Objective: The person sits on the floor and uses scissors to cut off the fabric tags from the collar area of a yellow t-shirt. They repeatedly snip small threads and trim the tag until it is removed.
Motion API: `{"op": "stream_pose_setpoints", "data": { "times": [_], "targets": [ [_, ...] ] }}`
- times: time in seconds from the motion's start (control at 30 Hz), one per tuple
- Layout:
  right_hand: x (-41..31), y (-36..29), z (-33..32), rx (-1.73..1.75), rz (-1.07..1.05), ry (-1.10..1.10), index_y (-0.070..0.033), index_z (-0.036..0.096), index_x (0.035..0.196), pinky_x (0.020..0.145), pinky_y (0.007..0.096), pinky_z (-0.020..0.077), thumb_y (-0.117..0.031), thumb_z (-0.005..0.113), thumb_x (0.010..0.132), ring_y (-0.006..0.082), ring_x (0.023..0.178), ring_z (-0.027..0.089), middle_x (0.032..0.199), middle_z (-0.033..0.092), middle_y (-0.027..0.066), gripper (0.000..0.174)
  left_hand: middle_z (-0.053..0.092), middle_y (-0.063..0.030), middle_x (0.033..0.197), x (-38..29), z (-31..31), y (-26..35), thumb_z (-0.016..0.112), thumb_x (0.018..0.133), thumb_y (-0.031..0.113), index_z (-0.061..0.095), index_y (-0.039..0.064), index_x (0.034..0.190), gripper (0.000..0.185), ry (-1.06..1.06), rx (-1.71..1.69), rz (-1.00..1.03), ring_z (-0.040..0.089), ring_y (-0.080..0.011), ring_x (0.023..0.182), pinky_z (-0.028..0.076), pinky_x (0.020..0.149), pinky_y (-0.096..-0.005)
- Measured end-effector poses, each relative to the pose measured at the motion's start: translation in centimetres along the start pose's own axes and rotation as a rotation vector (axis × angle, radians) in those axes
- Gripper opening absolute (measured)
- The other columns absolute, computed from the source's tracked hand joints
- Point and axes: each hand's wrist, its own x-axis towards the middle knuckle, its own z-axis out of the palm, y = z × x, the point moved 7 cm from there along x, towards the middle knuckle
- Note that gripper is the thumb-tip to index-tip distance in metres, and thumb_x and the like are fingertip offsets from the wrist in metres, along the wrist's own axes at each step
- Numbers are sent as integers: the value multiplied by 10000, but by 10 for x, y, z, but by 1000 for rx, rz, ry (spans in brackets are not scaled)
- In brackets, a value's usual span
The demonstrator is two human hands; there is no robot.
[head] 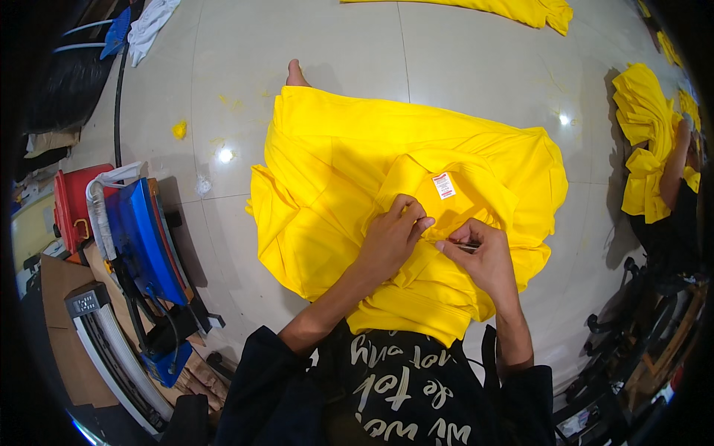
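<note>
A yellow garment (334, 178) is spread over my lap and legs, its neck opening facing up. Inside the neck is a white printed label (444, 186). My left hand (395, 237) rests on the near-left edge of the opening, thumb and fingers pinched at the cloth; whether a thread is between them is too small to tell. In my right hand (486, 256) is a small metal tool (468, 246), apparently thread snips, mostly hidden by the fingers. Its tip is close to the collar's near edge, a short way right of my left fingertips.
A blue heat press (148, 240) and a vinyl cutter (120, 362) stand at left. Yellow lint (179, 130) lies on the tiled floor (346, 44). Another yellow cloth (502, 10) is at the far edge. At right, another person's arm (675, 161) is beside yellow fabric (641, 122).
</note>
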Motion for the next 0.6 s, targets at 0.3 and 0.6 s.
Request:
{"op": "stream_pose_setpoints", "data": {
  "times": [0.3, 0.6],
  "targets": [
    [-7, 9, 3, 13, 20, 7, 48, 659, 825, 620, 307, 493, -191, 878, 836, 149, 636, 618, 710, 685, 112, 325, 689, -134, 766, -2, 4, -7, 715, 996, 269, 630, 34, 932, 259, -80, -66, -135, 676, -307, 721, 504, 660, -415],
    [-21, 7, 6, 61, -71, 117, 12, 681, 940, 651, 307, 536, -153, 867, 844, 176, 694, 700, 790, 730, 129, 266, 697, -95, 854, -26, 5, -1, 743, 971, 252, 651, 61, 920, 218, -3, -54, 12, 599, -300, 782, 447, 747, -402]
  ]
}}
